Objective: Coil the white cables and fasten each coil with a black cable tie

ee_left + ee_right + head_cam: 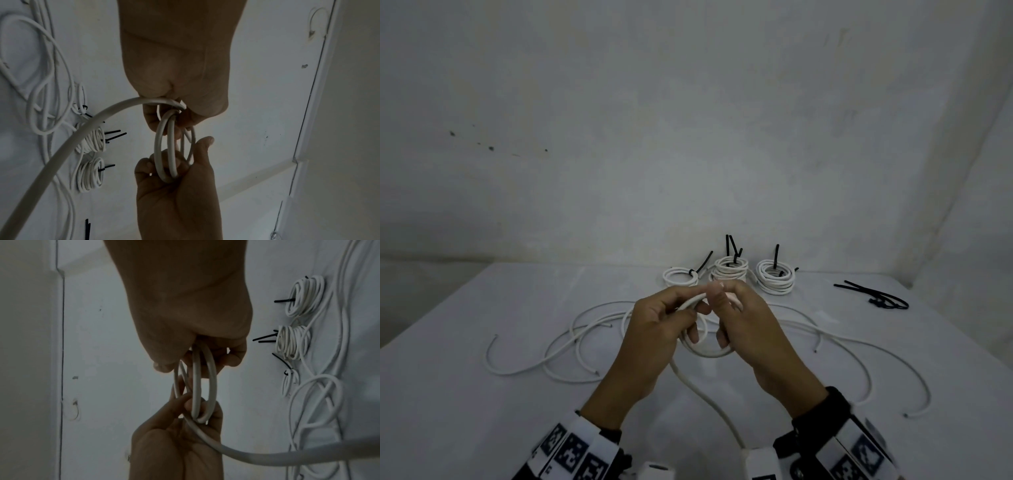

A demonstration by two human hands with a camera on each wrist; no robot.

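Note:
Above the middle of the table, both hands hold one small coil of white cable (704,350). My left hand (690,310) pinches the coil's top between thumb and fingers. My right hand (722,318) curls round its other side. In the left wrist view the coil (159,146) shows about three loops between the left hand (174,113) above and the right hand (185,164) below. The right wrist view has the right hand (197,358) above the coil (212,378). The cable's free tail (709,407) runs from the left hand toward me.
Three tied coils stand at the table's back: a thin one (680,277), a stacked one (729,270) and another (775,279), each with black tie tails sticking up. Loose black cable ties (876,296) lie at the right. Uncoiled white cables (551,346) sprawl left and right.

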